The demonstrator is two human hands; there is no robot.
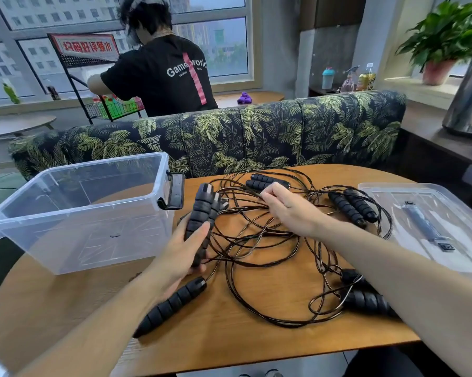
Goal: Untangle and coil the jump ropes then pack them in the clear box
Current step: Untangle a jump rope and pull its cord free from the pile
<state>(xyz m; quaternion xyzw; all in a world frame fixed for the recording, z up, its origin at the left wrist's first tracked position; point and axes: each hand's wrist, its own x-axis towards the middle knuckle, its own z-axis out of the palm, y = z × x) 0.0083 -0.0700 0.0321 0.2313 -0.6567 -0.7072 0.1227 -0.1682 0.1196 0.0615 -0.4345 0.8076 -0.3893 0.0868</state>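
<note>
Several black jump ropes lie in a tangle of thin cords [259, 240] on the round wooden table [229, 341]. My left hand [180, 254] grips a pair of ribbed black handles [202, 210] that point up and away. My right hand [289, 210] pinches a cord in the middle of the tangle. More handles lie loose: one [172, 306] below my left hand, a pair [264, 180] at the back, a pair [351, 206] to the right, and some [362, 295] partly under my right forearm. The clear box [74, 213] stands open at the left, with nothing inside.
The box's clear lid [430, 224] lies at the table's right edge. A palm-print sofa [229, 137] backs the table. Behind it a person in a black shirt [164, 69] stands at a wire rack. A potted plant [444, 42] sits on the right sill.
</note>
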